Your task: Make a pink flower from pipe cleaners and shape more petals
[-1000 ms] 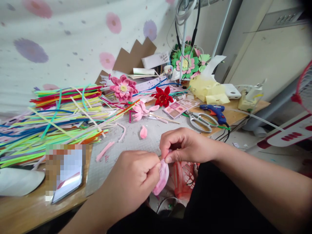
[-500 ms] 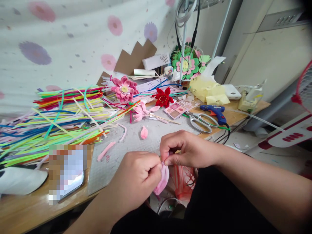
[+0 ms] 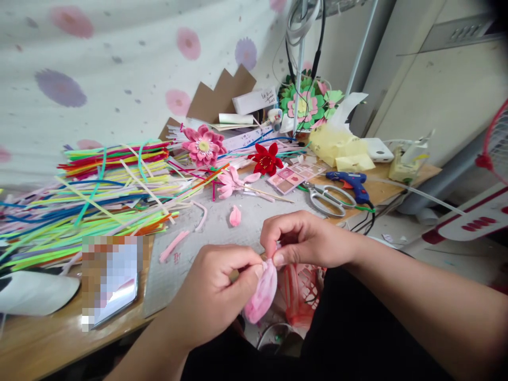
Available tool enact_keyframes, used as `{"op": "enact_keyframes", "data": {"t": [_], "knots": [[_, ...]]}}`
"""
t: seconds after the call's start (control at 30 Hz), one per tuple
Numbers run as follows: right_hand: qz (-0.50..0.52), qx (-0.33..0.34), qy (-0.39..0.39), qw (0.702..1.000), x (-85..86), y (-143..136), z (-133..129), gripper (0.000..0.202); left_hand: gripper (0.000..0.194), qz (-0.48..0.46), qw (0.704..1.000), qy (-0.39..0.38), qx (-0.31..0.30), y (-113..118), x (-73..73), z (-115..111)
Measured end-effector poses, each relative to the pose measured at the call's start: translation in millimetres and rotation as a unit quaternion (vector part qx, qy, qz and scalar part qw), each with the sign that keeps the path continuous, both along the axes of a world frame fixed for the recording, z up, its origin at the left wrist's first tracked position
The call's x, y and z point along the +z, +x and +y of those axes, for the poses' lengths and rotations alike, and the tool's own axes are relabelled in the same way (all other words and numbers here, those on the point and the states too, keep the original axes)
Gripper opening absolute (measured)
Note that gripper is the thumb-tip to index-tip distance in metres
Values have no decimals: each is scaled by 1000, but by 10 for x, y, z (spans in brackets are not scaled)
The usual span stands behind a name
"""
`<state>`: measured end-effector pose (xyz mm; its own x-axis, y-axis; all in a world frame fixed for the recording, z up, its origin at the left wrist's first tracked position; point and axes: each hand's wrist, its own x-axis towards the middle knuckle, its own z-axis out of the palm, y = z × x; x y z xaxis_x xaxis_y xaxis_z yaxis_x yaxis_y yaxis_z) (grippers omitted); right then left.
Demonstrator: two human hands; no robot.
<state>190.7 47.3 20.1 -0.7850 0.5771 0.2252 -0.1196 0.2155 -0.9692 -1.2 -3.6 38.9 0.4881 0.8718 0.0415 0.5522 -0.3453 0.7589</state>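
A soft pink petal piece (image 3: 262,296) hangs below my fingertips, near the front edge of the table. My left hand (image 3: 222,288) pinches its top from the left, thumb against forefinger. From the right, my right hand (image 3: 304,241) pinches the same top end, the fingertips of both hands nearly touching. Beyond them, on the grey mat (image 3: 174,283), lie a small pink petal (image 3: 235,216), a pink strip (image 3: 173,246) and a pale bent strip (image 3: 201,217). A pink petal flower on a stick (image 3: 228,182) rests farther back.
Bundled coloured stems (image 3: 115,185) cover the left. A blurred phone (image 3: 119,283) lies in front of them. Scissors (image 3: 327,200), a blue glue gun (image 3: 349,182) and a makeup palette (image 3: 291,177) are at right. A red basket (image 3: 299,296) stands below the table.
The fingers of my left hand have loosened into a more open pinch, and more of the pink piece shows. It has swung slightly. My right hand has barely shifted.
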Motion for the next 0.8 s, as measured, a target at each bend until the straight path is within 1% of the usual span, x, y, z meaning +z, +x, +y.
{"op": "enact_keyframes", "data": {"t": [0.13, 0.23, 0.33, 0.4, 0.5, 0.57, 0.6, 0.7, 0.8], "knots": [[6, -1, -1, 1000, -8, -12, 6, 4, 29, 0, 1000, 7, 13, 13, -9, -8], [8, -11, -1, 1000, -14, -19, 0, 4, 28, -34, 999, -25, 31, 13, -22, -7], [10, -35, 21, 999, -18, -24, -13, 6, 25, -69, 994, -45, 65, 3, -49, 1], [11, -57, 58, 997, -11, -24, -23, 9, 23, -88, 991, -56, 86, -5, -77, 6], [-2, -98, 148, 984, 15, -18, -31, 11, 14, -140, 978, -125, 90, -5, -122, 9], [-16, -124, 198, 972, 30, -17, -34, 11, 18, -172, 966, -166, 99, 5, -148, 13], [-19, -134, 214, 967, 33, -20, -36, 10, 20, -178, 963, -172, 110, 10, -160, 15], [-24, -164, 256, 952, 17, -50, -50, 11, 18, -149, 968, -144, 140, 17, -189, 22], [-46, -208, 291, 933, -24, -98, -67, 7, 16, -88, 980, -81, 159, 10, -202, 23]]}}
